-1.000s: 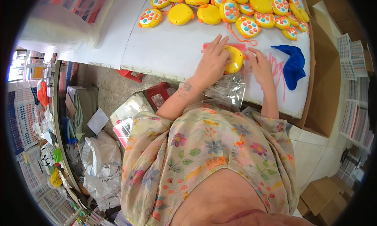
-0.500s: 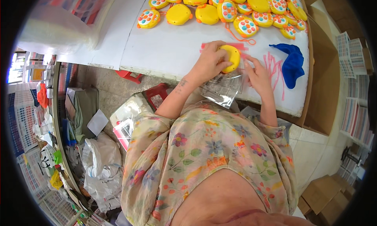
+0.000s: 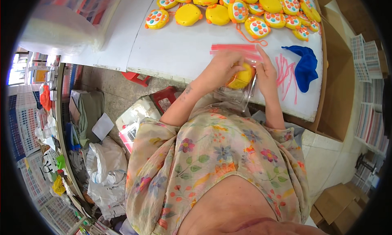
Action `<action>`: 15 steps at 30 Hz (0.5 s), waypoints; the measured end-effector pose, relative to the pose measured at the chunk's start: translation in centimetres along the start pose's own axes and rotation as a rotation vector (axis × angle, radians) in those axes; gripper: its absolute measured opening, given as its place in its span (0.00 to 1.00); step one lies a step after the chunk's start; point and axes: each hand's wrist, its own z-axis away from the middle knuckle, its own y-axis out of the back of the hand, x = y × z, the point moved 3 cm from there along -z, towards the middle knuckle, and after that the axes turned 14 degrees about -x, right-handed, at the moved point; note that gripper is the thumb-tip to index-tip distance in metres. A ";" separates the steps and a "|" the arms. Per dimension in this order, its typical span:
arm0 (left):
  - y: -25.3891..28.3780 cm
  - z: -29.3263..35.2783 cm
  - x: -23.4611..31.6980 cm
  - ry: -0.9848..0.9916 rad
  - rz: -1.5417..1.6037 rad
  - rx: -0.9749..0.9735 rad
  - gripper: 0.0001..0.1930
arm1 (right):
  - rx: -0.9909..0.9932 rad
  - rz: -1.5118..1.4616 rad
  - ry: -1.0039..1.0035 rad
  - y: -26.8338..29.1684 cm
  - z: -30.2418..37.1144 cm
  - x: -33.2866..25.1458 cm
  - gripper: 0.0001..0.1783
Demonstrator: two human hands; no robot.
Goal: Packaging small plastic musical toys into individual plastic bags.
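A yellow round toy (image 3: 241, 76) sits low in a clear plastic bag (image 3: 245, 92) at the table's front edge. My left hand (image 3: 222, 69) is closed at the bag's upper left, thumb and fingers pinched together on the plastic by the toy. On the other side, my right hand (image 3: 266, 69) grips the bag's upper right edge between thumb and fingers, its index finger stretched upward. Just beyond my hands lies a stack of pink-edged clear bags (image 3: 233, 47). Part of the toy is hidden behind my left fingers.
Several yellow toys with colored bumps (image 3: 258, 27) are heaped along the far side, one trailing an orange cord (image 3: 251, 40). Right of my hands lie thin pink strips (image 3: 286, 74) and a blue cloth (image 3: 306, 67). A cardboard box (image 3: 337, 96) stands against the table's right edge.
The yellow toy has gone from my left hand's fingers down into the clear bag, nearer my body. Both hands now hold the bag's upper part.
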 end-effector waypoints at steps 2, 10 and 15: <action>-0.7 0.0 0.3 0.155 -0.124 -0.089 0.09 | 0.015 -0.040 0.077 0.0 -0.3 -0.9 0.26; 0.8 1.2 -0.6 0.046 -0.010 0.509 0.14 | -0.006 -0.176 0.106 -0.4 -0.1 -2.5 0.23; -0.3 1.7 -3.6 0.277 0.539 0.122 0.11 | 0.026 -0.147 0.116 0.2 -0.3 -2.7 0.23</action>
